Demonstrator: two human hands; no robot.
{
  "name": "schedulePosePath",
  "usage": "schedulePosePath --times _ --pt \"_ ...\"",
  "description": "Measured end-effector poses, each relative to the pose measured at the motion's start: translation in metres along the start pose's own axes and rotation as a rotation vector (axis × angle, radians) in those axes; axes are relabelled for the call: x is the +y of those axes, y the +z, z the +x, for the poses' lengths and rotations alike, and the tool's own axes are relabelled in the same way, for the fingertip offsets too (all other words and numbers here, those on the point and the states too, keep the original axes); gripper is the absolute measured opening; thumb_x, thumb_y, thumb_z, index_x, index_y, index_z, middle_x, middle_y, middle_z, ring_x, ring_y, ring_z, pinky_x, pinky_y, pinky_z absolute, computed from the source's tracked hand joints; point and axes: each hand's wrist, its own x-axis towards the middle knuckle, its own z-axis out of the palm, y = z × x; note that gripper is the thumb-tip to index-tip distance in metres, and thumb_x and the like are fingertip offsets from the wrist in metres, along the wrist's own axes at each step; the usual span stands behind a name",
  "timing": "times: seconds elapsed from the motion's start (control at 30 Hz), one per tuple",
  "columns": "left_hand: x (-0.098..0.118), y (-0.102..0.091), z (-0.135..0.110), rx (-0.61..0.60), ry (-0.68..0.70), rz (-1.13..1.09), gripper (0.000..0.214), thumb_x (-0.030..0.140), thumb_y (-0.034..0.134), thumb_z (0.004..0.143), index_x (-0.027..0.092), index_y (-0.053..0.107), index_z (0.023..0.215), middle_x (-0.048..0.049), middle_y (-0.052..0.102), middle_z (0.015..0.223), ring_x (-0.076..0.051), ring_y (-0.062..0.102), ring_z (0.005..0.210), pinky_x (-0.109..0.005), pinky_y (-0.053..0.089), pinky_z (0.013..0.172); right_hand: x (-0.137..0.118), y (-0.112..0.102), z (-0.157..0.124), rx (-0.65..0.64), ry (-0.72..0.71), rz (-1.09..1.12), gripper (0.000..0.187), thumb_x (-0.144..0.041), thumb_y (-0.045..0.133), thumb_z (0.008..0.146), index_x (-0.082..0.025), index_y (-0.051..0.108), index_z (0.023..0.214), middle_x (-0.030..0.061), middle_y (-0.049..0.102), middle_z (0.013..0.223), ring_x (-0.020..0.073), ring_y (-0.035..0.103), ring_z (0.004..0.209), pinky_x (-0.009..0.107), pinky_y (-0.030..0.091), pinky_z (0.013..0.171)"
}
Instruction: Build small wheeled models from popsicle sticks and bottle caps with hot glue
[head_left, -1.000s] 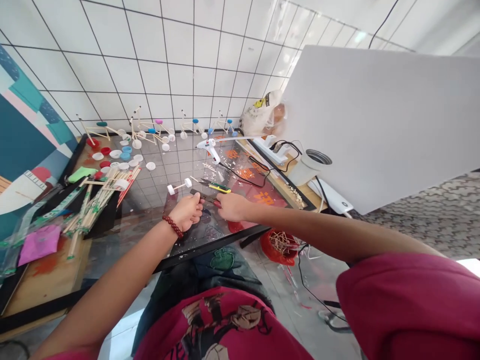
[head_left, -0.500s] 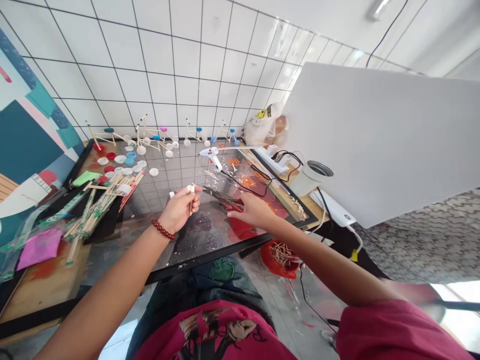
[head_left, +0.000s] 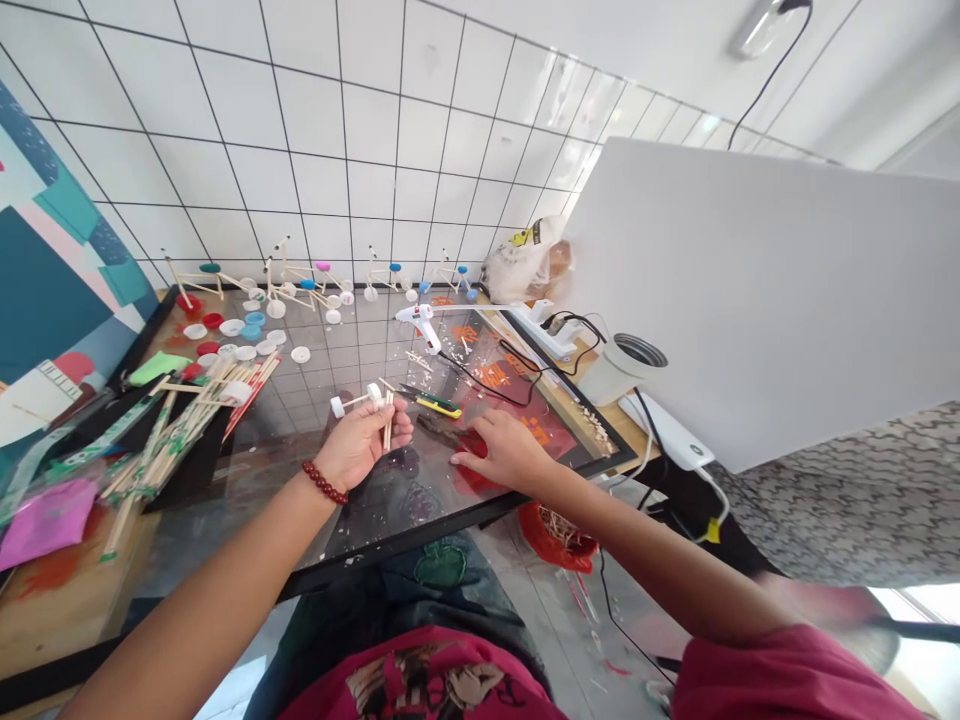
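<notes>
- The left hand (head_left: 361, 445) is raised just above the glass-topped counter (head_left: 300, 470), its fingers (head_left: 396, 428) curled round one short wooden stick (head_left: 388, 425) that stands nearly upright; a band of dark red beads sits on that wrist.
- Just beyond this hand lies one small axle piece (head_left: 356, 400) — a thin stick with two white caps, one at each end — so close to the fingertips that I cannot tell whether they touch it.
- The right hand (head_left: 504, 452) lies low over the counter, fingers spread and nearly flat, resting on one pair of pliers with red handles (head_left: 456, 436); they are not wrapped round the handles.
- Beside the pliers, toward the wall, lies one yellow and green utility knife (head_left: 431, 401).
- One white glue gun (head_left: 417, 318) stands farther back, its black cord trailing to the right.
- Along the tiled wall stand stick models with coloured caps (head_left: 300, 278) — about five; the far ones are too small to count surely.
- At the left lies a cluster of loose bottle caps (head_left: 232, 335) in white, red and blue, roughly a dozen, and next to it one heap of wooden sticks (head_left: 180, 420).
- One white cup (head_left: 621, 358) stands at the right edge, and one red bowl of stick offcuts (head_left: 559, 520) sits on the floor below the counter.
</notes>
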Motion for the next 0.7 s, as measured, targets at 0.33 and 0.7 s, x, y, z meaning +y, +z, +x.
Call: schedulePosePath --times 0.33,0.7 --pt "-0.014 -0.001 -0.004 -0.034 -0.036 0.116 0.027 0.031 0.082 0.069 0.012 0.074 0.086 -0.0034 0.066 0.072 -0.010 0.062 0.065 -0.022 0.053 0.067 0.081 -0.033 0.156 0.006 0.541 0.003 0.029 -0.034 0.054 0.089 -0.017 0.074 0.102 0.0119 0.073 0.107 0.0214 0.065 0.099 0.025 0.043 0.074" --pt "0.005 -0.007 -0.018 0.053 0.070 -0.018 0.025 0.034 0.078 0.074 0.016 0.072 0.090 -0.0025 0.064 0.077 -0.012 0.060 0.068 -0.026 0.053 0.067 0.070 -0.038 0.155 -0.025 0.338 0.184 0.020 -0.028 0.056 0.085 -0.015 0.071 0.082 0.0053 0.073 0.081 0.0148 0.064 0.076 0.021 0.042 0.065"
